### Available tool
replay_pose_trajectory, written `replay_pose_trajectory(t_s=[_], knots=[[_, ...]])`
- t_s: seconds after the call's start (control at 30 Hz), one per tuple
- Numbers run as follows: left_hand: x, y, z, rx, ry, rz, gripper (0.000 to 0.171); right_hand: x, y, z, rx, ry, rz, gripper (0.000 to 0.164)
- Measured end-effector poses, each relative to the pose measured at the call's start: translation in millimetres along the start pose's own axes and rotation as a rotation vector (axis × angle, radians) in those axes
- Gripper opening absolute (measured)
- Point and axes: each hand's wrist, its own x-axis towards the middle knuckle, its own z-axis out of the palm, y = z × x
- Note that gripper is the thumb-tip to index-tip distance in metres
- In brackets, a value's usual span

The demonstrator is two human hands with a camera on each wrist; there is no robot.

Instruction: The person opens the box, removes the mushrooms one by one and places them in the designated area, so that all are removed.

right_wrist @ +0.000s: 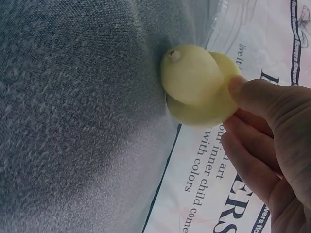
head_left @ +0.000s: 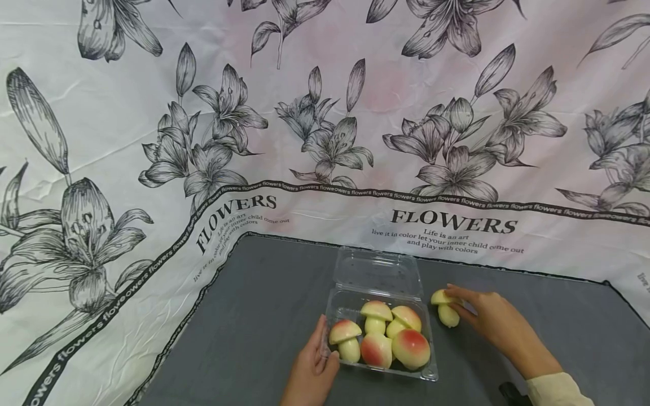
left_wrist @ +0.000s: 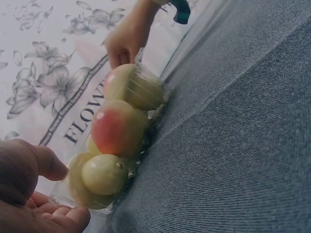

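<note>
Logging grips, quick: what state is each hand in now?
Left hand: closed, holding the clear container at its side.
Right hand: closed, pinching a mushroom-shaped piece.

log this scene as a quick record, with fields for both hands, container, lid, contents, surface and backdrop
left hand: holds clear container at its left side
right hand: pinches yellowish mushroom-shaped piece, right of container
lid: open, at far side
contents: five yellowish pieces, reddish patches
surface: dark grey table
backdrop: white flower-print sheet
</note>
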Motion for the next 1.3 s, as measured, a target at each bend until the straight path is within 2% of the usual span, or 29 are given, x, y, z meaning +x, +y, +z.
replay_pose_trajectory(t_s=[0.4,0.53,0.7,0.87,1.0,1.17,1.3], knots=[[-1.9,-0.5,-1.2,-0.003,-0.004,0.003,0.079,-1.1,-10.2,-8.1,-0.009,0.025,0.023,0.038],[-2.3,0.2,-1.2,-0.004,-0.002,-0.014,0.079,1.3,-22.9,-12.9,0.027,0.072,-0.019,0.044],[-2.8,0.4,0.4,0.019,0.009,0.007,0.079,8.4,-50.2,-29.3,0.092,0.094,-0.074,0.049],[-3.1,0.3,2.2,0.024,0.022,0.021,0.078,14.9,-81.4,-48.9,0.172,-0.017,-0.084,0.051],[-4.0,1.3,3.7,0.026,0.021,0.021,0.077,18.2,-100.7,-57.1,0.233,-0.082,-0.104,0.051],[-5.3,4.9,3.2,0.028,0.022,0.009,0.078,23.6,-122.1,-57.0,0.333,-0.101,-0.121,0.053],[-5.8,6.2,2.2,0.016,0.026,-0.015,0.078,28.9,-137.3,-49.6,0.356,-0.117,-0.165,0.054]])
